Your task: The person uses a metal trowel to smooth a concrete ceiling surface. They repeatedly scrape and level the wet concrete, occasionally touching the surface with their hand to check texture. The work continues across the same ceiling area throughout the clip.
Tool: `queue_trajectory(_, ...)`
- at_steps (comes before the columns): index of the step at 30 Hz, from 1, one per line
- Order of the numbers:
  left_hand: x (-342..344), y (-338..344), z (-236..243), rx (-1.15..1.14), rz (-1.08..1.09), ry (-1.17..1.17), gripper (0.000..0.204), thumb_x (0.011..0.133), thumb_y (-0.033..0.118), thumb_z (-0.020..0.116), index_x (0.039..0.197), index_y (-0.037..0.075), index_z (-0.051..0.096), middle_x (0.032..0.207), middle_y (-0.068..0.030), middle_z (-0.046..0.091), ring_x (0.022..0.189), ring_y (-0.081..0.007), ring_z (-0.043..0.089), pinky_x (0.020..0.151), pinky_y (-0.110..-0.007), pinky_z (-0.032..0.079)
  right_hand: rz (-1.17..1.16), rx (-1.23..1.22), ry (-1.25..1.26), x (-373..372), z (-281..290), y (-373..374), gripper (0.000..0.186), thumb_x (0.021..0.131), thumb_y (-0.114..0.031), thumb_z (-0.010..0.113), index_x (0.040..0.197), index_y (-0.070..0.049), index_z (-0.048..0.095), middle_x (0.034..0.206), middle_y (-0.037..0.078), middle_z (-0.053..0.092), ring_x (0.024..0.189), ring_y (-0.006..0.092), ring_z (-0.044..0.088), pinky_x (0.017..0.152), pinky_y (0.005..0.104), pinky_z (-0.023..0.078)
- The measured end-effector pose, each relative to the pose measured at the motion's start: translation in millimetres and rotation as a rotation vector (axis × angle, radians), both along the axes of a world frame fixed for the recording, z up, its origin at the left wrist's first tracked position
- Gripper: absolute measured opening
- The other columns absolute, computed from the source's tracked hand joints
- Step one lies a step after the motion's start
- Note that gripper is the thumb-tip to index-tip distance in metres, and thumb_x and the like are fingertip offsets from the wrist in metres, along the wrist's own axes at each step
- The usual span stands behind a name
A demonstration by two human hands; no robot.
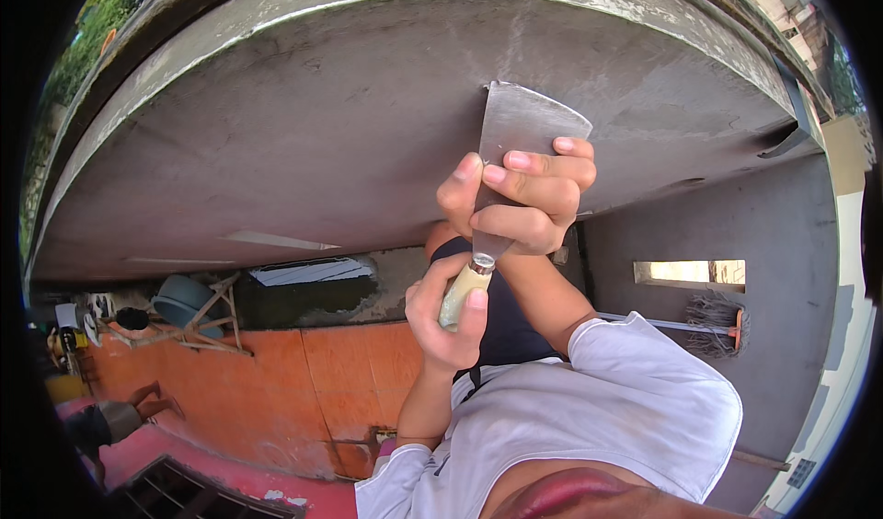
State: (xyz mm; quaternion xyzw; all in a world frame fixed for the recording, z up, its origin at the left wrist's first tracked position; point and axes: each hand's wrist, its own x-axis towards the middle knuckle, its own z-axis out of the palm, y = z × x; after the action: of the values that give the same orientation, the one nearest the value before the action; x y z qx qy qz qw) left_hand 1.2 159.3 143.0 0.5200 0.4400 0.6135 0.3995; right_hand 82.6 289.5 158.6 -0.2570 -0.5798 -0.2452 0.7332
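A putty knife (511,132) with a wide, flat metal blade and a pale handle is held between both my hands. My left hand (437,321) is closed round the handle, thumb along its side. Higher up, my right hand (543,192) pinches the blade, the thumb on one edge and the fingers bent across its face. The blade's broad end points toward the grey plastered wall (322,105); whether it touches the wall I cannot tell. Part of the handle is hidden by my left fingers.
A string mop (722,324) leans by the grey side wall (791,243), which has a slot opening. At left, a blue-grey tub (182,303) rests by a wooden stand (207,330) on orange flooring (267,381). Another person's legs (138,409) show at far lower left.
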Motion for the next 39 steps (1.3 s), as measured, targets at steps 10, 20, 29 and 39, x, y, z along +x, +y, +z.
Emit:
queue_trajectory(10,8,19,-11,0.077,0.033,-0.022,0.032,0.086,0.022,0.061,0.101,-0.006,0.063,0.075,-0.012,0.064,0.061,-0.0181,0.061,0.061,-0.029,0.048,-0.036,0.019,-0.028,2,5,10,0.043,0.07,-0.003,0.077,0.067,-0.026,0.04,0.087,-0.012,0.054,0.088,0.0115,0.055,0.094,0.0409,0.039)
queue_trajectory(20,5,12,7,0.056,0.007,-0.026,0.034,0.085,0.025,0.063,0.102,-0.005,0.064,0.074,-0.0116,0.064,0.06,-0.0197,0.062,0.059,-0.028,0.047,-0.027,0.029,-0.024,1,21,7,0.04,0.064,-0.001,0.076,0.068,-0.025,0.044,0.089,-0.013,0.06,0.089,0.011,0.057,0.092,0.0396,0.039)
queue_trajectory(29,12,7,8,0.017,0.001,-0.108,0.032,0.086,0.023,0.063,0.101,-0.005,0.064,0.071,-0.0099,0.062,0.06,-0.0178,0.06,0.06,-0.027,0.047,0.011,-0.007,-0.031,5,25,2,0.038,0.065,-0.001,0.074,0.07,-0.024,0.044,0.089,-0.011,0.061,0.083,0.0128,0.056,0.094,0.0388,0.038)
queue_trajectory(39,17,11,9,0.027,0.018,-0.081,0.032,0.087,0.023,0.062,0.102,-0.006,0.063,0.07,-0.0088,0.06,0.06,-0.0159,0.056,0.058,-0.028,0.044,0.016,-0.002,-0.069,9,30,8,0.035,0.069,-0.003,0.072,0.073,-0.022,0.042,0.085,-0.012,0.07,0.096,0.015,0.068,0.099,0.0379,0.037)
